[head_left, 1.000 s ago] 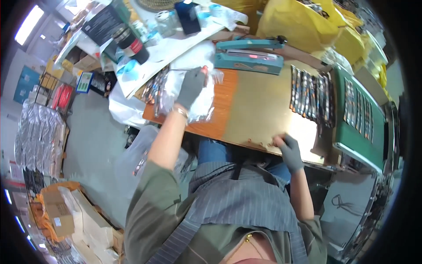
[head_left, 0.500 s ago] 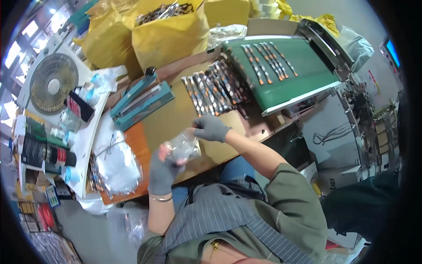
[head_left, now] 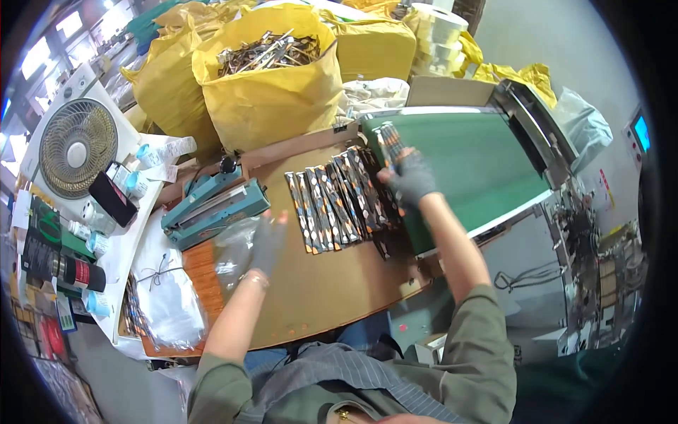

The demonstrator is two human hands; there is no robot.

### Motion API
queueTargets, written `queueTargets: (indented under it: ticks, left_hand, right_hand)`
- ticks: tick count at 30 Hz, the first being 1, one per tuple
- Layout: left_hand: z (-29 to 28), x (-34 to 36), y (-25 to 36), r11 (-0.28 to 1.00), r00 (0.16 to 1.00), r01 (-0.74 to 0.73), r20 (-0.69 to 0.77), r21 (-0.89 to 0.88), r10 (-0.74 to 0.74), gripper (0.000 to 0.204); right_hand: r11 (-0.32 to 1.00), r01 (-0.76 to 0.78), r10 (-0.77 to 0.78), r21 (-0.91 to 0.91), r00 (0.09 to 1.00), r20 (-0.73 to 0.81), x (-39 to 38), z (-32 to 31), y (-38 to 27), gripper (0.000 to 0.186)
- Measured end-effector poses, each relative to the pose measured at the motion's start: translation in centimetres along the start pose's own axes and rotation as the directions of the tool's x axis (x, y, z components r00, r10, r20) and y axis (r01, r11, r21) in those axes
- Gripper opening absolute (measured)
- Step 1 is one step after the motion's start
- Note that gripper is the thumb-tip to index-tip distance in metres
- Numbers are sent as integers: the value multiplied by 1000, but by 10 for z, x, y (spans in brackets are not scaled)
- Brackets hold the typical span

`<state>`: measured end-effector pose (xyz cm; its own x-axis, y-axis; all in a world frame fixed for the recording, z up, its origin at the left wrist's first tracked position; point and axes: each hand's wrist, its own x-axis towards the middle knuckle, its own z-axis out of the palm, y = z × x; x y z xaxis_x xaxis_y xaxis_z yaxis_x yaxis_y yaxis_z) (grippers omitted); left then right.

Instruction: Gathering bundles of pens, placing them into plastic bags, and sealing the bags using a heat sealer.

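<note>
My left hand (head_left: 267,242), in a grey fingerless glove, is open beside a clear plastic bag (head_left: 232,258), right of the blue-green bag sealer (head_left: 201,222). My right hand (head_left: 413,177), gloved the same way, has its fingers closed over several slim, dark patterned strips (head_left: 388,138) on the left edge of the green conveyor belt (head_left: 473,162). A row of more such patterned strips (head_left: 318,212) lies on the cardboard-covered table (head_left: 318,286) between my hands. A stack of clear bags (head_left: 176,304) lies at the table's left, on wood.
A white side table (head_left: 116,283) holds a fan (head_left: 78,145), a phone (head_left: 113,198), a tumbler (head_left: 81,271) and cups. Large yellow sacks (head_left: 265,106), one full of scrap, and white rolls (head_left: 438,39) stand behind. Machinery (head_left: 586,275) and a small screen (head_left: 641,133) are at the right.
My right hand has moved up and right onto the belt, where the spread strips are now bunched under it. My left hand has let go of the clear bag, which lies on the table.
</note>
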<state>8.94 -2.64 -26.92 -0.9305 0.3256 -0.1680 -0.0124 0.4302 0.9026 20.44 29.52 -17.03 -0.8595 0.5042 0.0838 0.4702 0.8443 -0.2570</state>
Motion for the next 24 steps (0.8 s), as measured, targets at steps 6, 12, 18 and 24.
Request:
queueTargets:
  ticks: [6,12,18,24]
  left_hand:
    - [115,32,33,985,989,-126,-57,114,133,87]
    - [97,53,-2,886,983,95,183,-455,-11,80]
    - [34,3,-6,795,936,294,330,-531,-126,61]
    - [-52,-79,49,749,887,-360,44,-556,459,89]
  right_hand:
    - [941,-284,264,182,956,131,23,79,-52,96]
    - [933,-262,232,245,962,147,1,102,-80,85]
    - [-294,-568,-232,769,823,519,-65,145,-130,44]
    - [-225,-65,-346,972,938,-17,-113,79,-182,64]
